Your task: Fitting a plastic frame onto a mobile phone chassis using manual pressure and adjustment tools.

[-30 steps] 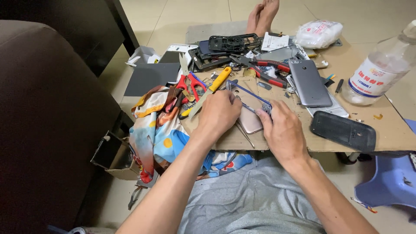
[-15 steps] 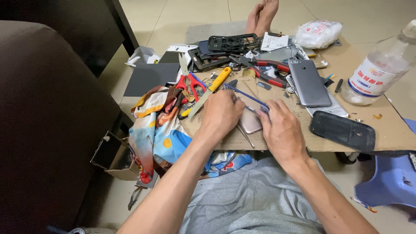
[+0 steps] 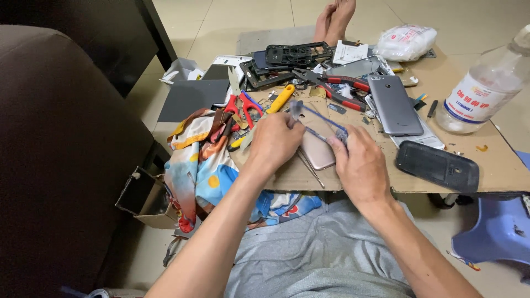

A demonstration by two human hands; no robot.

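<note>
At the far left stood a dark brown sofa arm (image 3: 61,154), and below it an open cardboard box (image 3: 142,198) lay on the floor. Next to it, a colourful cloth (image 3: 200,165) hung over the left edge of the cardboard sheet (image 3: 497,165) that served as a work surface. Red-handled scissors (image 3: 243,105) and a yellow-handled tool (image 3: 280,99) lay just above the cloth.

The left hand (image 3: 274,142) was closed, with the fingers curled narrow around the near end of blue tweezers (image 3: 323,122), and it rested on a rose-gold phone back (image 3: 317,152). This phone part lay flat on the cardboard, between the two hands and partly hidden under them. The right hand (image 3: 359,165) was also curled, its fingertips pinching the other end of the tweezers just beside the phone part; what the tips gripped was too small to tell.

Farther right lay red-handled pliers (image 3: 345,91), a grey phone (image 3: 393,105) face down, and a black phone case (image 3: 438,165) near the cardboard edge. A clear plastic bottle (image 3: 486,88) stood at the far right.
</note>
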